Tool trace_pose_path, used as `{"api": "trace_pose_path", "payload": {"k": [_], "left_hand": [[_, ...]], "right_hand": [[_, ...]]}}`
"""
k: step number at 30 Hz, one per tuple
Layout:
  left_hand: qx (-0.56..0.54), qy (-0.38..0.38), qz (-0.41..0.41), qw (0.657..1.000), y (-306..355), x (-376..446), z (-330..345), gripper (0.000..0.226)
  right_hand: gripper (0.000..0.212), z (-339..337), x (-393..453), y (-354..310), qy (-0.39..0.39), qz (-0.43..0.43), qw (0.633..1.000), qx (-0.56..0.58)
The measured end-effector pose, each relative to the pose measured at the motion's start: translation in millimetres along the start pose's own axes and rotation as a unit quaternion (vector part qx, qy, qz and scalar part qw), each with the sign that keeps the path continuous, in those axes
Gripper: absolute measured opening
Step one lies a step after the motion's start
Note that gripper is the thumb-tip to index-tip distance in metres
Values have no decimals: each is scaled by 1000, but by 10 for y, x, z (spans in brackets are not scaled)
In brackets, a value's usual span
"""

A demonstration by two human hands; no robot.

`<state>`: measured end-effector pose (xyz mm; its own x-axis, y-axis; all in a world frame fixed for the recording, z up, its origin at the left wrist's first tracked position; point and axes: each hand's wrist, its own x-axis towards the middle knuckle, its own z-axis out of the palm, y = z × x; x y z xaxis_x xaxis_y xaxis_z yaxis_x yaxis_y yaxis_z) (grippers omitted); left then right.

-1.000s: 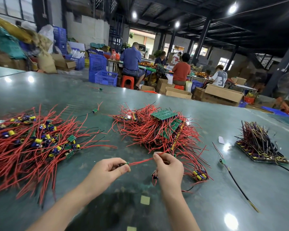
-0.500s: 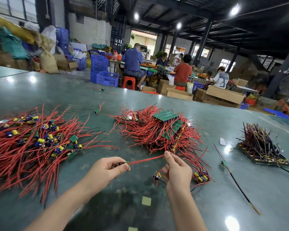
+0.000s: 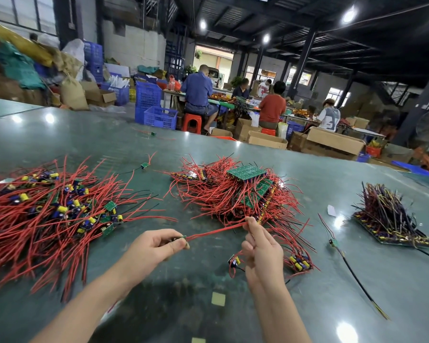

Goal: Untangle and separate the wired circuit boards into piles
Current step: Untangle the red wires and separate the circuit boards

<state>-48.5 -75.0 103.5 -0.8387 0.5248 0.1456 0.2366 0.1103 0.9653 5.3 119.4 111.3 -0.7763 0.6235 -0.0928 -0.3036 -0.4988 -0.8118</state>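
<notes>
Tangled heap [image 3: 235, 194] lies between separated pile [image 3: 47, 214] left and stacked boards [image 3: 389, 219] right.

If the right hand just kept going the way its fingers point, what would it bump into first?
Most likely the tangled middle pile of red-wired boards: the right hand points up and away, fingertips already at its near edge. Depth is hard to judge.

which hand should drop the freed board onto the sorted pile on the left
Left. The left hand already pinches the small board and is nearest the left pile.
</notes>
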Motion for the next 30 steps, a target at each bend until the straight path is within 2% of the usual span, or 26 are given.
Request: {"api": "trace_pose_path", "payload": {"k": [5,8,11,14,17,20,23,24,25,26,27,28,29,30], "left_hand": [[-22,10,-18,1000,-21,14,-47,20],[-30,14,-26,999,-1,7,-63,21],[-23,4,-12,1000,49,-10,-40,17],[-20,-13,-4,1000,82,-29,38,13],[6,-21,7,1000,108,-49,81,13],[62,59,29,996,54,-33,2,10],[129,226,43,965,1,-5,-167,9],[173,283,55,942,-2,-1,-237,12],[228,332,65,913,0,0,-310,14],[281,371,71,882,-4,4,-383,15],[325,399,75,854,-9,7,-447,14],[361,418,79,830,-26,13,-504,14],[387,432,82,811,-34,17,-551,14],[405,443,85,795,-42,26,-593,14]], "right_hand": [[8,24,17,-24,-20,63,993,100],[7,15,-2,-49,-14,45,997,66],[6,-15,-18,-38,42,-88,993,-65],[11,-34,-68,-8,97,-224,952,-186],[18,-51,-83,-26,103,-274,921,-258],[8,-29,-77,-78,35,-213,936,-278],[15,-30,-43,-69,0,-210,922,-325],[19,-36,-31,-61,2,-232,903,-363],[20,-48,-18,-46,8,-257,868,-425],[20,-70,-2,-31,21,-281,810,-514],[22,-94,8,-16,32,-294,733,-613],[27,-116,17,-3,35,-288,651,-702],[33,-146,38,3,34,-264,587,-764],[39,-167,51,0,30,-235,554,-798]]}}
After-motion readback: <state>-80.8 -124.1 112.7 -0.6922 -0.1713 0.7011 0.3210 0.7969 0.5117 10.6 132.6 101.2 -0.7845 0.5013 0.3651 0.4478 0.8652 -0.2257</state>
